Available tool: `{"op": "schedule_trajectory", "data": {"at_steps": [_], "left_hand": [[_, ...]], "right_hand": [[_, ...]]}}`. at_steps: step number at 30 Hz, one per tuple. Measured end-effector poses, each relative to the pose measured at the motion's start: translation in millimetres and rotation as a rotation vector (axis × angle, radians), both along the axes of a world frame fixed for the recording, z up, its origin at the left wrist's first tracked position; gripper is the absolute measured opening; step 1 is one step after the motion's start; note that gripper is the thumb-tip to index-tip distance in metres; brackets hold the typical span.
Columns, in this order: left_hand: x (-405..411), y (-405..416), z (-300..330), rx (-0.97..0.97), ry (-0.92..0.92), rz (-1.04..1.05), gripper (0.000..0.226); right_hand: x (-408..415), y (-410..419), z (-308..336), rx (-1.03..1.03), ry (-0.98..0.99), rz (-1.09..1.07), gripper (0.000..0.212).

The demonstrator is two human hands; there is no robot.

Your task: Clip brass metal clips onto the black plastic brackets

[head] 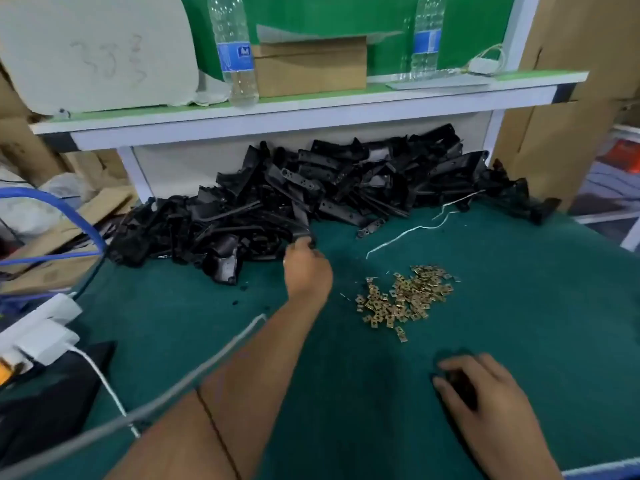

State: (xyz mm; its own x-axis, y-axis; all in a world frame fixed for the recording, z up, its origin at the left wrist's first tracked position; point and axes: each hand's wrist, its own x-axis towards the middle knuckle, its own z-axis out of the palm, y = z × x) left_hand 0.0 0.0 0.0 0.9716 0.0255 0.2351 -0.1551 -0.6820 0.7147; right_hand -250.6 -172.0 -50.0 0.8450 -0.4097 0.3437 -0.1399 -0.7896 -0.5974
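A loose scatter of small, flat, squarish brass clips [405, 297] lies on the green mat [519, 289], just right of the left hand [306, 268], whose fingers curl round a bracket at the near edge of the tangled heap of black plastic brackets [311, 192]. The right hand [485, 393] rests nearer, fingers loosely spread, over something dark.

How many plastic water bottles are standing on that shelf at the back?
2. One water bottle stands left of the cardboard box on the shelf; the other bottle stands right of the box. Others could be hidden out of view.
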Motion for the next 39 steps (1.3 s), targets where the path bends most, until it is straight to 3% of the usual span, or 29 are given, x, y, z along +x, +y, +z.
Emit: {"op": "schedule_trajectory", "data": {"at_steps": [3, 5, 10, 13, 16, 19, 21, 25, 27, 32, 35, 39], "left_hand": [[51, 30, -10, 0.641, -0.264, -0.113, 0.063], [85, 51, -12, 1.028, -0.345, -0.277, 0.079], [134, 61, 10, 1.318, -0.329, -0.416, 0.07], [139, 64, 31, 1.415, -0.438, -0.464, 0.061], [122, 67, 48, 1.355, -0.586, -0.546, 0.044], [86, 77, 49, 0.997, -0.803, -0.58, 0.029], [55, 79, 44, 0.823, -0.849, -0.523, 0.024], [-14, 75, 12, 0.71, -0.631, -0.455, 0.019], [-41, 77, -9, 0.75, -0.497, -0.461, 0.029], [-44, 107, -32, 0.858, -0.339, -0.385, 0.057], [-41, 116, -30, 0.844, -0.169, -0.367, 0.079], [-42, 123, -39, 0.799, -0.157, -0.442, 0.086]], "right_hand": [[28, -2, -1, 0.005, 0.018, 0.02, 0.028], [46, 2, -4, 0.022, 0.027, 0.018, 0.033], [71, 5, 0, 0.098, 0.014, 0.047, 0.011], [72, 0, 1, 0.138, 0.015, 0.094, 0.018], [71, -2, 2, 0.176, 0.038, 0.113, 0.028], [71, 2, 4, 0.186, 0.032, 0.144, 0.025], [73, 5, 7, 0.243, -0.037, 0.161, 0.022], [87, 26, 15, 0.495, -0.152, 0.213, 0.02], [102, 50, 21, 0.592, -0.234, 0.243, 0.017], [154, 122, 17, 0.55, -0.264, 0.35, 0.013], [180, 132, 15, 0.481, -0.371, 0.12, 0.016], [189, 116, 16, 0.456, -0.43, -0.074, 0.014]]}}
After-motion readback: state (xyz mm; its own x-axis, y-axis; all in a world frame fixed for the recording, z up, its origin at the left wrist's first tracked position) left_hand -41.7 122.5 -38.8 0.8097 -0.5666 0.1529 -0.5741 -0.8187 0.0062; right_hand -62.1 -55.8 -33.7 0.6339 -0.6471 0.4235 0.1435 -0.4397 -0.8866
